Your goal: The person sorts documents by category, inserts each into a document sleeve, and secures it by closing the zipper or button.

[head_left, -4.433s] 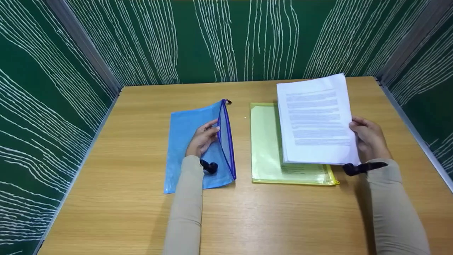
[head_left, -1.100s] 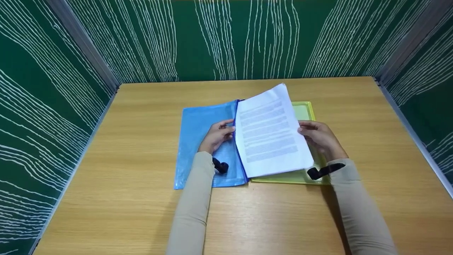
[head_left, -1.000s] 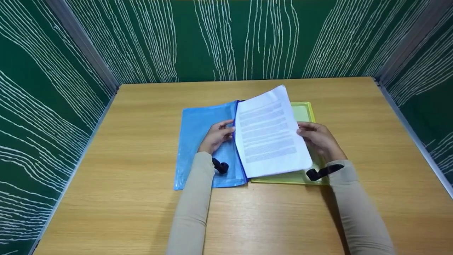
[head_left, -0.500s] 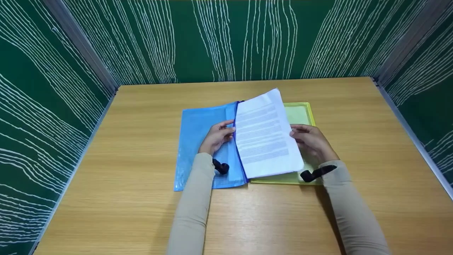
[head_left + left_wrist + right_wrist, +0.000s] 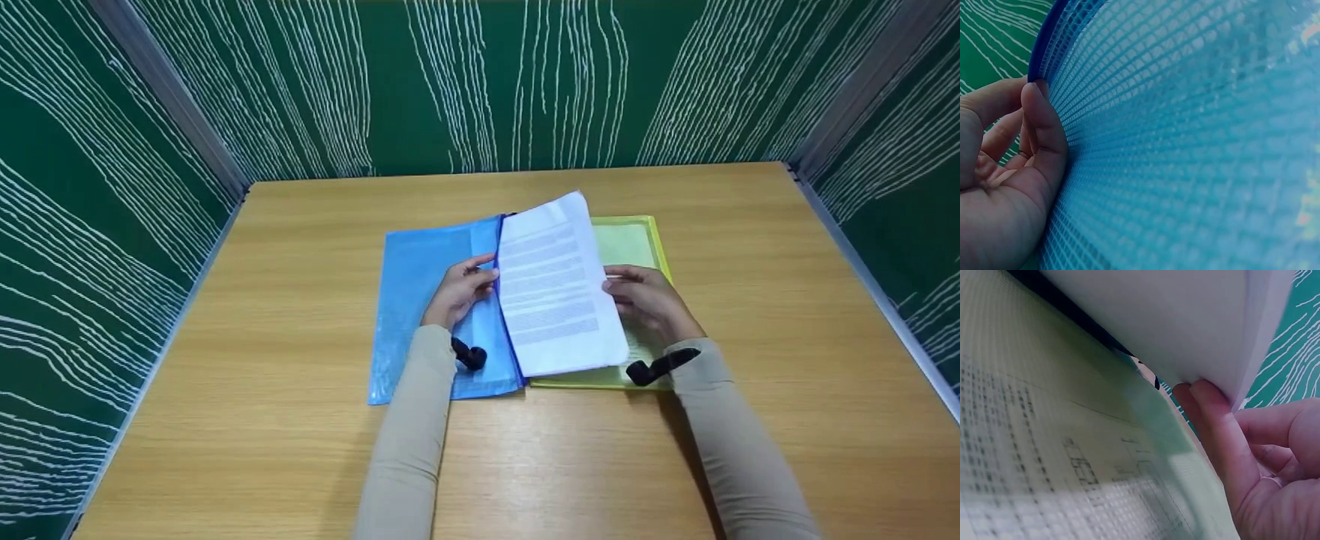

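My left hand (image 5: 461, 290) pinches the purple-edged mouth of a blue mesh zipper pouch (image 5: 420, 262); in the left wrist view its thumb and fingers (image 5: 1044, 129) hold that rim. A stack of printed paper (image 5: 559, 292) slants into the pouch's mouth, its left part inside and faintly visible through the blue mesh. On the stack's right edge, my right hand (image 5: 649, 300) grips with thumb above and fingers beneath, as the right wrist view shows from below. Under the paper lies a yellow zipper pouch (image 5: 630, 240) with printed sheets (image 5: 1106, 461) showing through.
The wooden table (image 5: 285, 315) carries both pouches side by side, the blue one's mouth overlapping the yellow one. Green panels (image 5: 420, 90) with white wavy lines stand along the back and both sides. Black straps with small cameras are on both wrists.
The paper stack came from above the yellow pouch leftward into the blue pouch, and over the last second slid deeper. My right hand moved left with it; the left hand has stayed nearly still lately.
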A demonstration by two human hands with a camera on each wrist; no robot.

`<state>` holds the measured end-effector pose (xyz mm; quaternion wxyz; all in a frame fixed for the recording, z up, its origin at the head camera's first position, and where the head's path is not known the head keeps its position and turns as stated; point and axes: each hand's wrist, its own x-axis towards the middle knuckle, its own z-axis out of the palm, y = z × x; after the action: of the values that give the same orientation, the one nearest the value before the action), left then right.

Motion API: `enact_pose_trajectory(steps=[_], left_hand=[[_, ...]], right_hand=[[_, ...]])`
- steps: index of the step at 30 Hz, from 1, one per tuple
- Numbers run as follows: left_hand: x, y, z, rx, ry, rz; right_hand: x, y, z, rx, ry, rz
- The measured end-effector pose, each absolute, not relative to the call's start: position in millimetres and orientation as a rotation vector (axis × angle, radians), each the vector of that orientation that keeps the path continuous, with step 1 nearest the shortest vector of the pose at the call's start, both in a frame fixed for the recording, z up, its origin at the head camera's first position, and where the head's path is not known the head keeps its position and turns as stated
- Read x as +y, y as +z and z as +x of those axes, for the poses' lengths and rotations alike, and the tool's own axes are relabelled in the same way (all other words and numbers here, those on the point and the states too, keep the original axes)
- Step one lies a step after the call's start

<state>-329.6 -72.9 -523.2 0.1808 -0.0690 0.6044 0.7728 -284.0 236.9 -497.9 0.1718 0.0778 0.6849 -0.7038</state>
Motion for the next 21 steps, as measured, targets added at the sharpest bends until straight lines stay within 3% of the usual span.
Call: enact_pose_trajectory(steps=[21], left_hand=[[-72,-525,-331,1.691,2.206,-0.192]], right_hand=[[218,-504,-290,1.957,-1.945,0.166]])
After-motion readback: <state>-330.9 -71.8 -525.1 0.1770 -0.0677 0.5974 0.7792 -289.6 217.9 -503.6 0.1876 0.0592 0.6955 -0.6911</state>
